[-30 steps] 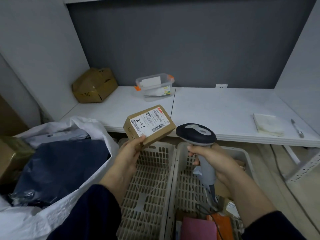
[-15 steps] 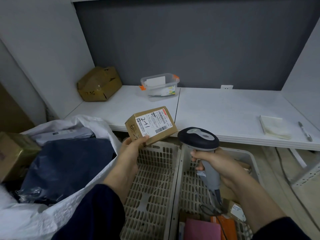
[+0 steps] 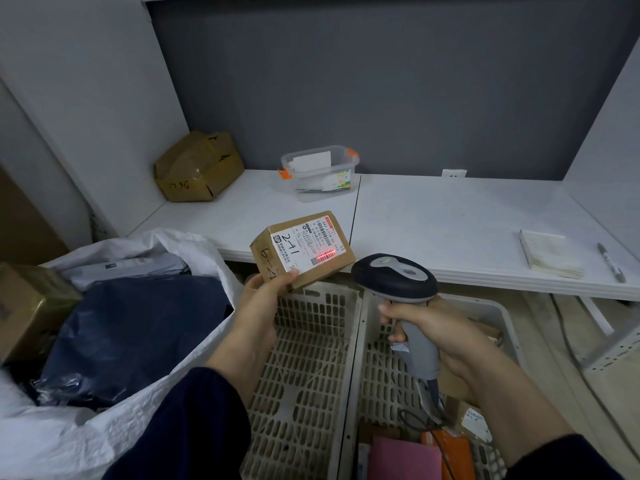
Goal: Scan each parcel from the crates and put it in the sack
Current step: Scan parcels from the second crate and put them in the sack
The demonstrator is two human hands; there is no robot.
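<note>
Between my two hands, just above the crates, the scan is under way. My left hand [image 3: 258, 306] pinches the small cardboard parcel [image 3: 304, 251] at its lower near corner. The thumb lies on the labelled face and the fingers are out of sight beneath, with the label tilted up towards me. My right hand [image 3: 429, 327] is wrapped round the grip of the scanner [image 3: 394, 277]. Its head sits at four o'clock of the parcel, close but apart, and a red line lies across the barcode [image 3: 323, 257].

I judge the parcel light and stiff, since one hand carries it by a corner and its walls look flat and uncrushed. Bare card should not slip, but a corner pinch lets it swing, so for the drop I would hold it across two opposite faces.

At eight o'clock of the parcel the white sack [image 3: 194, 244] gapes, its rim soft and slumped. A dark blue bag [image 3: 131, 327] lies inside with room on top. At twelve o'clock the white shelf [image 3: 433, 230] edge runs close behind, so a careless lift could clip it. Below, the left crate [image 3: 311, 358] shows bare floor. The right crate [image 3: 485, 303] holds other packets [image 3: 405, 459], and the cable [image 3: 412, 417] trailing into it could snag.
</note>
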